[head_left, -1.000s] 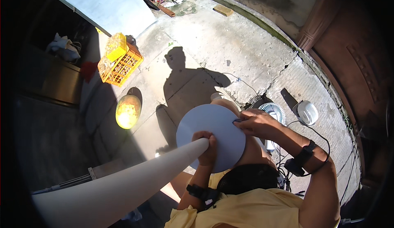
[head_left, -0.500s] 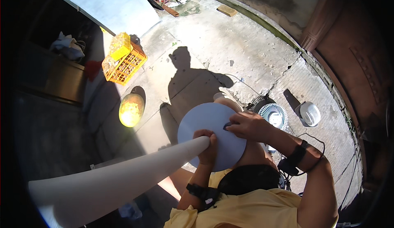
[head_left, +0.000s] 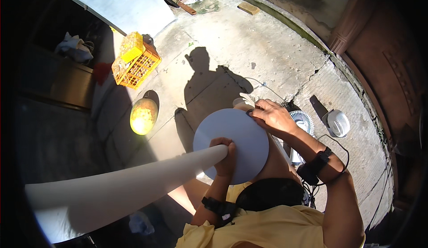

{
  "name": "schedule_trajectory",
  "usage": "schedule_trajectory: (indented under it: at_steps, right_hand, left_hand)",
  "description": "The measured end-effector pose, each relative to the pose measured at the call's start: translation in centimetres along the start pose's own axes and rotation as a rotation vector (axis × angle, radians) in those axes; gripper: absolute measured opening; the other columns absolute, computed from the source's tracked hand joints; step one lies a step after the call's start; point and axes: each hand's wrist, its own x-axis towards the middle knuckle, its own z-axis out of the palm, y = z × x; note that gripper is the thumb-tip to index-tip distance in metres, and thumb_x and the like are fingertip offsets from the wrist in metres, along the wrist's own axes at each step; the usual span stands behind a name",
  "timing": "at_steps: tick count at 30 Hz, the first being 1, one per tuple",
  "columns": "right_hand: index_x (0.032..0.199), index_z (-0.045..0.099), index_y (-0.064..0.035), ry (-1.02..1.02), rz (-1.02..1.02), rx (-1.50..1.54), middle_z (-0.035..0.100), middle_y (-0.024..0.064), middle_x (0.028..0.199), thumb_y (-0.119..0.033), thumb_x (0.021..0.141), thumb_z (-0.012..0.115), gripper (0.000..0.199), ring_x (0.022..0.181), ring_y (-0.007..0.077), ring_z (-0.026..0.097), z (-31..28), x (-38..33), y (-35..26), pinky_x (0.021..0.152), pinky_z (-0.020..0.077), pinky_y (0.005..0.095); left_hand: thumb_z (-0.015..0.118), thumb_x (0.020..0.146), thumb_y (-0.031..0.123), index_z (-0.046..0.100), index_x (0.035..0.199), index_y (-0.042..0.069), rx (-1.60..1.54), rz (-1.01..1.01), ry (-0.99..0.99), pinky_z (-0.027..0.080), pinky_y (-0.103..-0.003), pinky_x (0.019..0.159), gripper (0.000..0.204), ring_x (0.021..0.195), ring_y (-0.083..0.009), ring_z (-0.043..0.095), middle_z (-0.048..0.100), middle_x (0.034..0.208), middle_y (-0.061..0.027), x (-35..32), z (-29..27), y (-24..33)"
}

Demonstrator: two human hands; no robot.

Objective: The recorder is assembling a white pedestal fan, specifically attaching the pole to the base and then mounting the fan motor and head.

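Two hands point(head_left: 225, 152) point(head_left: 272, 116), one disc point(head_left: 236, 136)

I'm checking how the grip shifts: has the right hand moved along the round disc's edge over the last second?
Yes. The right hand has slid leftward along the top rim of the round disc, away from the small white fan on the ground.

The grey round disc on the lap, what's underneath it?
Under the grey disc a bare leg shows past its right edge. The left hand lies on its face and the right hand grips its top rim. Whatever lies directly beneath is covered.
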Motion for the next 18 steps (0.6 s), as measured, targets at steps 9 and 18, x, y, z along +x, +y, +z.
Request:
schedule_trajectory:
  at_steps: [9,18]
  right_hand:
    - [0.116,0.064,-0.0116,-0.036,-0.117,0.191,0.06,0.0083,0.112,-0.022,0.084,0.07,0.034,0.107,0.0284,0.057,-1.0,3.2,-3.1,0.092,0.0495,0.0383]
    - [0.132,0.051,-0.0129,-0.231,-0.281,0.224,0.052,0.0125,0.128,-0.014,0.083,0.067,0.052,0.122,0.0331,0.048,0.4,0.3,-2.2,0.103,0.0399,0.045]
  left_hand:
    - [0.06,0.076,-0.003,0.048,0.087,0.003,-0.063,0.02,0.016,0.05,-0.03,0.074,0.018,0.074,-0.0168,0.059,0.06,0.078,-0.0076,0.0,0.2,-0.6]
    - [0.06,0.077,-0.008,0.048,0.089,0.004,-0.116,0.0,0.006,0.05,-0.029,0.078,0.02,0.076,-0.0154,0.058,0.06,0.08,-0.008,-0.4,0.0,-1.7]
